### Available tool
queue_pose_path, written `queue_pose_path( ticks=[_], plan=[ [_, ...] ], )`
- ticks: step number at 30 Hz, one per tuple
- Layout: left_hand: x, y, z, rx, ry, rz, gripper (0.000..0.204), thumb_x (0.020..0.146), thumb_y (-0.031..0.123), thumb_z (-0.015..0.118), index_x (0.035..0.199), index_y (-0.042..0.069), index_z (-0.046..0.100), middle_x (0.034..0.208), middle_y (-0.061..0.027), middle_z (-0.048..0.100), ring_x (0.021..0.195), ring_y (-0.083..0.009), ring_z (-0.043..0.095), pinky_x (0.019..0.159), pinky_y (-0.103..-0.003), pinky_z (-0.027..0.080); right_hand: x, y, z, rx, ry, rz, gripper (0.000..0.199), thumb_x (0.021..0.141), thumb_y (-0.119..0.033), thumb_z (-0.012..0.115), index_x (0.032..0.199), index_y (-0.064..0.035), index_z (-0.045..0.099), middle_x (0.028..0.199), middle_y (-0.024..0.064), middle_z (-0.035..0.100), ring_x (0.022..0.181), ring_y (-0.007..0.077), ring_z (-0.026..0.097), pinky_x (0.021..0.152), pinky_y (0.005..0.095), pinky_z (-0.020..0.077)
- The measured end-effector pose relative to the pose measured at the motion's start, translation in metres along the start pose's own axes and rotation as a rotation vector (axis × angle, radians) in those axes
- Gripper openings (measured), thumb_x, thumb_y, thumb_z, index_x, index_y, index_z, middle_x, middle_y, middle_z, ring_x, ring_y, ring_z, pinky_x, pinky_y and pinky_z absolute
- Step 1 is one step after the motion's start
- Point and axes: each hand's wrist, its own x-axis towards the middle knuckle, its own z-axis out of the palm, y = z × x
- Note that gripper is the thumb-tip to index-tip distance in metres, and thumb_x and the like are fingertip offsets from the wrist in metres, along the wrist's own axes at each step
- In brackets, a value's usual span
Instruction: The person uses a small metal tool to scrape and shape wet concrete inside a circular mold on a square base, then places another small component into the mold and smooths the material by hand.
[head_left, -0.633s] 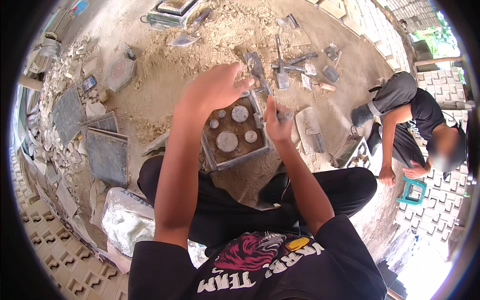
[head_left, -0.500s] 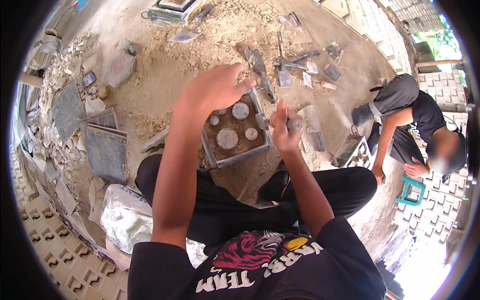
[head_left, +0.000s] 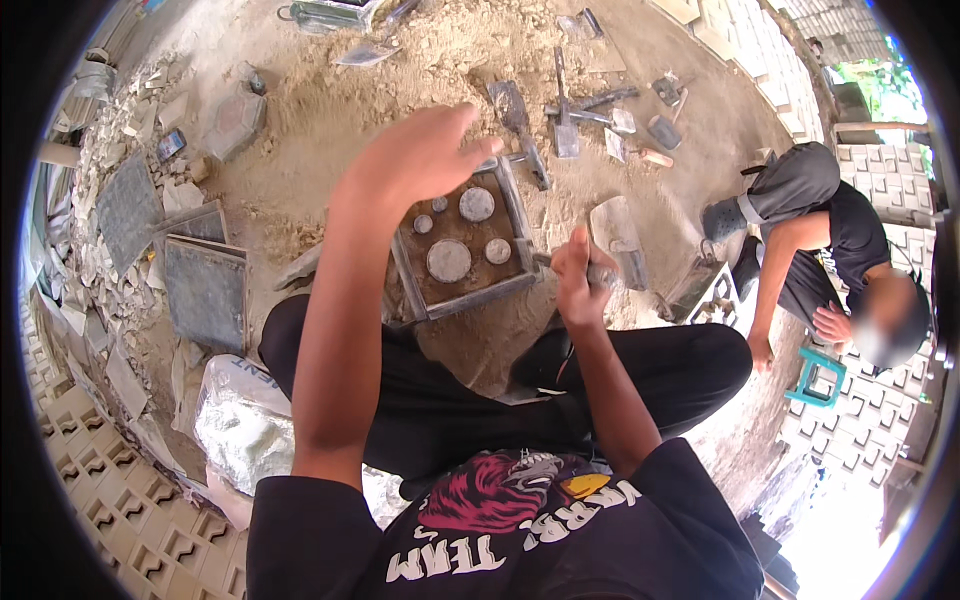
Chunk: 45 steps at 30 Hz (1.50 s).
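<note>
Toward twelve o'clock, I have the frame (head_left: 480, 296) lying flat, probably for steadiness. At its eleven, my left hand (head_left: 416, 154): fingers loosely apart, empty. At three, my right hand (head_left: 577, 284): fingers wrapped round a tool (head_left: 603, 275).

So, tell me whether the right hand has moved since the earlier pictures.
Yes. Judged against the square frame, the right hand has moved rightward and down the picture.

1. Dusty brown earth floor (head_left: 735, 112), bearing pale crumbled powder (head_left: 445, 72);
2. near its middle, a square dark-grey frame (head_left: 480, 299);
3. beyond it, a grey flat-bladed trowel (head_left: 516, 118);
4. leftward, an octagonal grey slab with reddish centre (head_left: 237, 125); pale broken rubble (head_left: 82, 225).
</note>
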Motion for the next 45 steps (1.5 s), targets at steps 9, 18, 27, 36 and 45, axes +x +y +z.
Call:
queue_pose_path(
  ticks=[9, 18, 27, 36, 45],
  plan=[
    [-0.002, 0.002, 0.003, 0.004, 0.047, -0.001, 0.06, 0.094, 0.052, 0.052, 0.132, 0.005, 0.054, 0.129, -0.0174, 0.059, 0.12, -0.0341, 0.056, 0.097, -0.043, 0.046, -0.007, -0.009, -0.006, 0.075, 0.116, -0.028, 0.053, 0.104, -0.026, 0.043, 0.057, -0.0041, 0.045, 0.052, 0.0008, 0.046, 0.049, 0.0071, 0.039, 0.045, 0.0288, 0.0286],
    [-0.001, -0.005, 0.003, 0.01, 0.022, -0.011, 0.061, 0.095, 0.054, 0.049, 0.134, 0.007, 0.052, 0.13, -0.0169, 0.059, 0.12, -0.0334, 0.056, 0.099, -0.044, 0.046, 0.016, 0.005, -0.006, 0.331, 0.139, 0.007, 0.044, 0.104, -0.035, 0.042, 0.069, -0.0108, 0.034, 0.064, 0.0011, 0.034, 0.046, 0.0083, 0.029, 0.043, 0.0259, 0.0236],
    [0.002, -0.005, 0.002, 0.036, 0.026, -0.012, 0.059, 0.096, 0.053, 0.049, 0.133, 0.007, 0.053, 0.129, -0.0171, 0.059, 0.119, -0.0339, 0.057, 0.097, -0.045, 0.046, 0.016, -0.044, -0.019, 0.398, -0.094, -0.216, 0.043, 0.102, -0.032, 0.046, 0.069, -0.0059, 0.04, 0.059, 0.004, 0.038, 0.045, 0.0094, 0.031, 0.039, 0.024, 0.0222],
    [0.001, -0.008, 0.005, 0.034, 0.023, -0.025, 0.059, 0.095, 0.054, 0.05, 0.133, 0.009, 0.053, 0.13, -0.0161, 0.059, 0.119, -0.0333, 0.057, 0.098, -0.044, 0.046, 0.01, -0.018, -0.024, 0.504, -0.342, -0.086, 0.046, 0.102, -0.025, 0.048, 0.06, -0.0057, 0.041, 0.054, 0.001, 0.038, 0.049, 0.0098, 0.033, 0.042, 0.0264, 0.0223],
    [0.003, -0.01, 0.014, 0.017, 0.096, 0.024, 0.062, 0.095, 0.053, 0.05, 0.133, 0.004, 0.052, 0.13, -0.017, 0.059, 0.121, -0.0339, 0.056, 0.1, -0.044, 0.044, 0.0, -0.01, -0.021, 0.13, -0.435, -0.072, 0.05, 0.1, -0.028, 0.048, 0.057, -0.0055, 0.038, 0.052, 0.0004, 0.04, 0.047, 0.0105, 0.034, 0.045, 0.0292, 0.0246]
  ],
)
